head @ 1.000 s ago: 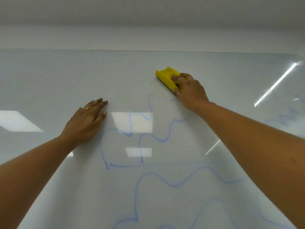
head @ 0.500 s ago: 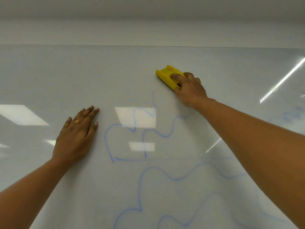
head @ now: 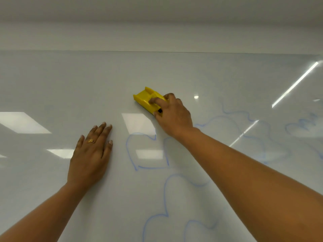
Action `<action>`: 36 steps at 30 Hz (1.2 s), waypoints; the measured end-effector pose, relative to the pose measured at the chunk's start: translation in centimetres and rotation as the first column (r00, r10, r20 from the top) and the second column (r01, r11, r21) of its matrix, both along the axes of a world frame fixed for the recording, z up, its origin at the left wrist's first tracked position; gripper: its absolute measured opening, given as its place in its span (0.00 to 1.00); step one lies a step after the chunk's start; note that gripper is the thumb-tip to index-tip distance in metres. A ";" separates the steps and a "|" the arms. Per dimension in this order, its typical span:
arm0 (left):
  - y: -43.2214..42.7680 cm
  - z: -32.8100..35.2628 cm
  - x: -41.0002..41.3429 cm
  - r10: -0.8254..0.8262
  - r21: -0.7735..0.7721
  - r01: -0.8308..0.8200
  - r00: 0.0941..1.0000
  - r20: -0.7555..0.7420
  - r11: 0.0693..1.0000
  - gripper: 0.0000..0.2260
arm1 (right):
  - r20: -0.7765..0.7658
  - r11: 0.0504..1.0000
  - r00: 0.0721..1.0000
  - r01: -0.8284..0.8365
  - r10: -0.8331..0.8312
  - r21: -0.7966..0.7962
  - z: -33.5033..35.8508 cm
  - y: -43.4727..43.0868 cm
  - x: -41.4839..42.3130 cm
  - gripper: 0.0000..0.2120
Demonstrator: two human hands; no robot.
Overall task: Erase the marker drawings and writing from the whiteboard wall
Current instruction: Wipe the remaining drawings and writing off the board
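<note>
**Two grips on the wall, much blue left to wipe**

Step in hand: erasing, upper-middle patch of the whiteboard wall [head: 70, 84].

Right grip [head: 173, 116] holds the yellow eraser [head: 146, 99] — fingers curled over its back, thumb at the near edge, pad face flat to the board. The eraser's far end sticks out up and left of the knuckles. Its near end is hidden under the hand.

Left grip [head: 90, 154] holds nothing. Palm and straight fingers lie flat on the board, left of the work, with a gold ring [head: 91, 141] on one finger. It reads as a brace.

Where the eraser lies: just above the nearest blue loop [head: 152, 167] and apart from it, on a stretch of board that looks clean. Part of the loop's right side is hidden behind the right forearm.

Left to do, by my judgement: most of it.
- A long wavy line [head: 164, 194] runs below the loop toward the bottom of the view.
- More waves [head: 234, 112] and a small scribble [head: 304, 123] lie off to the right, faint.
- The board above and left of the eraser appears bare, though the light reflections [head: 138, 123] could mask thin residue.

Next move calls for drawing the eraser down across the loop, with the pad kept flat and pressed and the strokes overlapped. The left grip lies just beside the loop's left side and may need to shift clear.
</note>
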State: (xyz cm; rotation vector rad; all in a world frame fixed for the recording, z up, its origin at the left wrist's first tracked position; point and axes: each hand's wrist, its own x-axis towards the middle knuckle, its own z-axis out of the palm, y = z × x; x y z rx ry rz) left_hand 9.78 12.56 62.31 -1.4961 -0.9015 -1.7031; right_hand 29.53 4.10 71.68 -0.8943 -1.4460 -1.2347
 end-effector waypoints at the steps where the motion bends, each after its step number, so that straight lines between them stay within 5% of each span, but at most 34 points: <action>1: 0.1 -0.2 -0.1 0.003 0.004 -0.003 1.000 -0.003 1.000 0.30 | 0.011 1.000 1.000 0.018 -0.018 0.011 -0.4 0.1 -0.3 0.18; 5: 0.3 -0.8 -0.4 0.006 0.022 -0.006 1.000 -0.014 1.000 0.34 | 0.030 0.996 0.996 0.084 -0.084 -0.015 -0.2 -0.6 0.3 0.19; 18: 0.6 -1.2 -0.3 0.008 0.078 -0.008 1.000 -0.002 0.997 0.33 | -0.318 0.993 0.941 0.114 -0.117 -0.026 1.9 -1.2 1.8 0.20; 36: 0.7 -3.0 -0.4 0.048 0.065 -0.048 0.999 0.002 0.997 0.30 | -0.004 0.999 1.000 0.022 -0.022 0.035 -8.3 0.8 -7.4 0.22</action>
